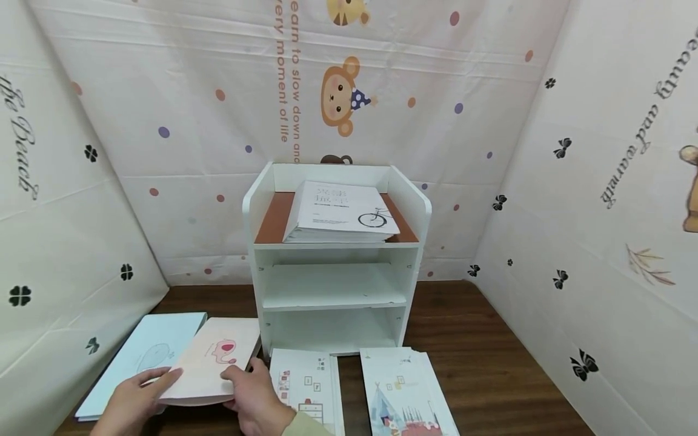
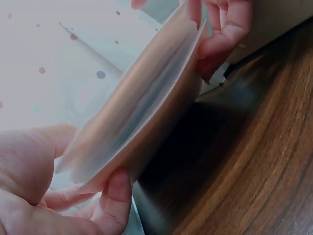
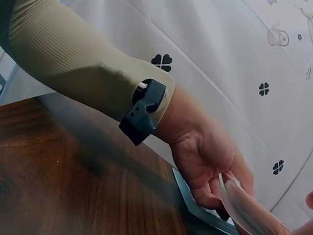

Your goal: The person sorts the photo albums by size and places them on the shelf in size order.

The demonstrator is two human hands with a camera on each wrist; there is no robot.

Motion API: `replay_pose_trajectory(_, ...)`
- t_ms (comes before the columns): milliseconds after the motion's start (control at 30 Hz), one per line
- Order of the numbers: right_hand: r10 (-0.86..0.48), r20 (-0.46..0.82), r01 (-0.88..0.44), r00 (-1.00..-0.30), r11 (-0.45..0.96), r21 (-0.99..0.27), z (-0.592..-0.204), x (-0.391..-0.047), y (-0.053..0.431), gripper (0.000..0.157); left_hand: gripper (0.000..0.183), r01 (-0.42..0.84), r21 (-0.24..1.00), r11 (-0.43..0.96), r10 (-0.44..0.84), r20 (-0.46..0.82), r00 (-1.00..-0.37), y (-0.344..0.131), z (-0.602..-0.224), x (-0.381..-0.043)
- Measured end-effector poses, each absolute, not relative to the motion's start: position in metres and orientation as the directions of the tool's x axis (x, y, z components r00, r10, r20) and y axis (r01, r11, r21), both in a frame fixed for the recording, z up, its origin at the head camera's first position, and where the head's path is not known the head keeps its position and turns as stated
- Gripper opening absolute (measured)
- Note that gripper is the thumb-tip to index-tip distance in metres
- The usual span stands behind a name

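Both hands hold a pale pink notebook [image 1: 204,369] with a red elephant drawing on its cover, tilted above the table at the left front. My left hand [image 1: 131,401] pinches its near left corner, thumb on the cover and fingers underneath. At the right edge, my right hand [image 1: 255,396] grips it with the thumb on top. Slightly parted page edges of the notebook [image 2: 142,107] face the left wrist camera. Partly beneath it lies a light blue notebook [image 1: 163,339] with a whale-like outline drawing. In the right wrist view, the left hand [image 3: 205,156] reaches in from a sleeved arm.
A white shelf unit [image 1: 335,303] stands behind, with a stack of white books [image 1: 346,212] on its brown top. Before it lie a white book with small drawings [image 1: 305,378] and another picturing a tent [image 1: 403,387]. Printed cloth walls [image 1: 545,181] enclose the wooden table [image 1: 491,363].
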State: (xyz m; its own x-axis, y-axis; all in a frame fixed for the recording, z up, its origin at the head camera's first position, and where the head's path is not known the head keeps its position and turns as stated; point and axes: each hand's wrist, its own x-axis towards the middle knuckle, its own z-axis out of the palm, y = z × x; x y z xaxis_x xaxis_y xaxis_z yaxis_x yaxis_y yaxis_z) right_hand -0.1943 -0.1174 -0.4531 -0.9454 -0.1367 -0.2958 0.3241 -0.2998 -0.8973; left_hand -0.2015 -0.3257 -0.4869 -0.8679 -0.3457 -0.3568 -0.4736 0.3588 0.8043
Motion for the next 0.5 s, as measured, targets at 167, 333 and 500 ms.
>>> replay_pose_trajectory(167,-0.133,-0.318,0.344,-0.939,-0.317,-0.884,-0.458,-0.196,-0.120,0.069,0.122,-0.455,0.856,0.245,-0.293,-0.382,-0.876,-0.321,-0.487,-0.205)
replay_pose_trajectory(333,-0.122,-0.309,0.332,-0.943,-0.368,-0.868,-0.462,-0.197,-0.127,0.069,0.116,-0.428,0.893,0.138,-0.293,-0.376,-0.879,-0.318,-0.485,-0.203)
replay_pose_trajectory(500,-0.090,-0.290,0.302,-0.953,-0.375,-0.876,-0.465,-0.197,-0.132,0.063,0.112,-0.412,0.907,0.087,-0.296,-0.371,-0.880,-0.317,-0.483,-0.202)
